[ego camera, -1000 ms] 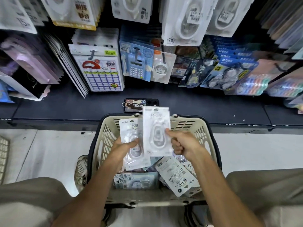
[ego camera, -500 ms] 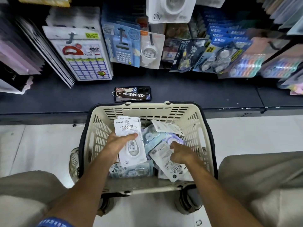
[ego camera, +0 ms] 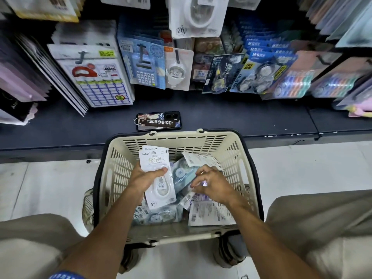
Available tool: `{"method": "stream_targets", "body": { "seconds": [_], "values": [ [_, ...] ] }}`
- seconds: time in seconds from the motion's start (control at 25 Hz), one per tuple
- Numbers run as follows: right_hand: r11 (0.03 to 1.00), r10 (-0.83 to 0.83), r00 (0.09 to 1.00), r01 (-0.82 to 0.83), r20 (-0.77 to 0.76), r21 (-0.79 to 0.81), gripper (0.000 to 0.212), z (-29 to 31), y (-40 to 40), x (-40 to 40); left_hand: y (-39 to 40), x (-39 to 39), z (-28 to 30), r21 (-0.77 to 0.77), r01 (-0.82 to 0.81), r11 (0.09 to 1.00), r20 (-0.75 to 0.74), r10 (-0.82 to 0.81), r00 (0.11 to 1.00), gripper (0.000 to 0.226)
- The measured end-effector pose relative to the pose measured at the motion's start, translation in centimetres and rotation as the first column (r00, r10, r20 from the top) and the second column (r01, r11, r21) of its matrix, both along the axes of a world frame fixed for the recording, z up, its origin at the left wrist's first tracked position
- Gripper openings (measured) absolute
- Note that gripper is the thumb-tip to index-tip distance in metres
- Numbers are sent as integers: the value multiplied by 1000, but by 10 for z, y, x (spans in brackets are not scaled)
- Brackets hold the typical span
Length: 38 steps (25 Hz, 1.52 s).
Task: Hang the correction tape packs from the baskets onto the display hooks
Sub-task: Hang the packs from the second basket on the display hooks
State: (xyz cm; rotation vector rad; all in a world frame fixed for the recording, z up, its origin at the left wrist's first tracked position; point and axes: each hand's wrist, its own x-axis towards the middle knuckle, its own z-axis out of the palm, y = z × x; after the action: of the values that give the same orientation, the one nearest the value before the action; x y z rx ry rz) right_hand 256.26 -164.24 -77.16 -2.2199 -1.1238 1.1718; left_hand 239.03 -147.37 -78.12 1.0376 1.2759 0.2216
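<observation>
While still crouching over the cream basket [ego camera: 118, 168] on the floor, gathering stock rather than hanging it. Left hand [ego camera: 146, 178] gripping a small stack of white correction tape packs [ego camera: 159, 178], thumb across the top pack's face, fingers curled behind; at least two packs in that stack, exact count hard to tell. Right hand [ego camera: 213, 188] reaching into the loose packs in the basket [ego camera: 209, 215], fingers half spread and curling down over a blurred purple-tinted pack; grip looking not yet closed on anything, though blur making it hard to be sure. Holding nothing clear of the pile on that side.

Judging progress: mid-task, pick-up phase. Plenty of packs lying in the basket, some face down showing barcodes, some blue-green ones [ego camera: 181, 172] underneath. Hanging on the display [ego camera: 193, 15] above, a larger white pack marked 76, apparently the same line as the held ones, so likely the target hook; hook itself not visible. Whether that hook is carrying one pack or many, cannot tell.

Remaining: finishing the grab, lifting the stack, threading the hang holes onto the hook, repeating until the basket is empty. A second basket [ego camera: 88, 206] peeking out beside the first, contents hidden.

Also lying on the dark shelf ledge [ego camera: 241, 117] just beyond the basket: a phone [ego camera: 173, 115] with a numbered key tag [ego camera: 157, 122] on top.
</observation>
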Motion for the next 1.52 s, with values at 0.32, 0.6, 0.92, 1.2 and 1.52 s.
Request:
{"method": "stream_targets", "body": {
  "seconds": [0.32,0.6,0.92,1.2,1.52],
  "values": [
    [754,-555,611,656,-564,-31,13,16,16,8,-5,-1,4,-76,42,996,93,-35,995,33],
    [777,-564,743,626,-360,74,29,-3,41,-55,-8,2,9,-250,263,932,160,-228,961,59],
    [297,-882,-4,771,-471,-564,37,-33,47,-6,3,-9,-10,-120,79,990,-21,-83,996,52],
    [288,-914,259,956,-312,-49,12,-23,56,-19,2,-2,-16,-35,17,999,-49,-19,999,45],
    [701,-299,720,611,-627,368,19,56,34,-34,4,23,41,33,127,991,164,-131,978,52]
  ]
}}
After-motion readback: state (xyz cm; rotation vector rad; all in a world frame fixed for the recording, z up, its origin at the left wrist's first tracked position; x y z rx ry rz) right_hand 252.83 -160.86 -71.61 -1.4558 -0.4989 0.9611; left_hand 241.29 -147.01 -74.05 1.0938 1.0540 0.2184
